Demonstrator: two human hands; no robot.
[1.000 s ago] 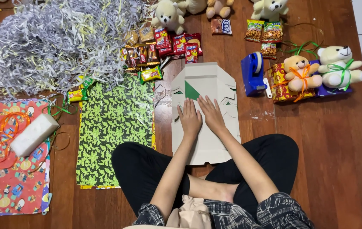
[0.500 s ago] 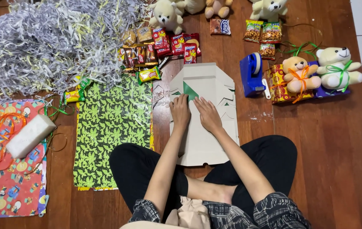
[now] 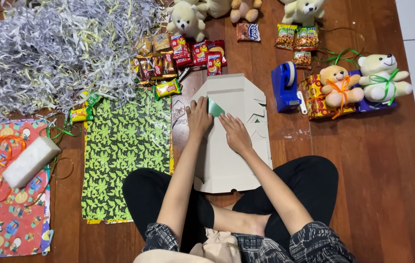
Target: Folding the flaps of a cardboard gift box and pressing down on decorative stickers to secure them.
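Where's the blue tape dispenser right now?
In the head view, the blue tape dispenser stands on the wooden floor, right of the flattened grey cardboard box, beside the ribboned orange teddy bear.

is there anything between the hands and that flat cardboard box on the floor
Nothing visible. Both the left hand and the right hand lie flat on the flattened cardboard box, beside its green triangle. The snack packets and blue tape dispenser lie clear of it.

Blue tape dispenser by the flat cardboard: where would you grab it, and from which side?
Take the tape dispenser across its narrow blue body, coming straight down from above. It stands upright and long front-to-back, with bare floor on its left; packets and a small bear crowd the right.
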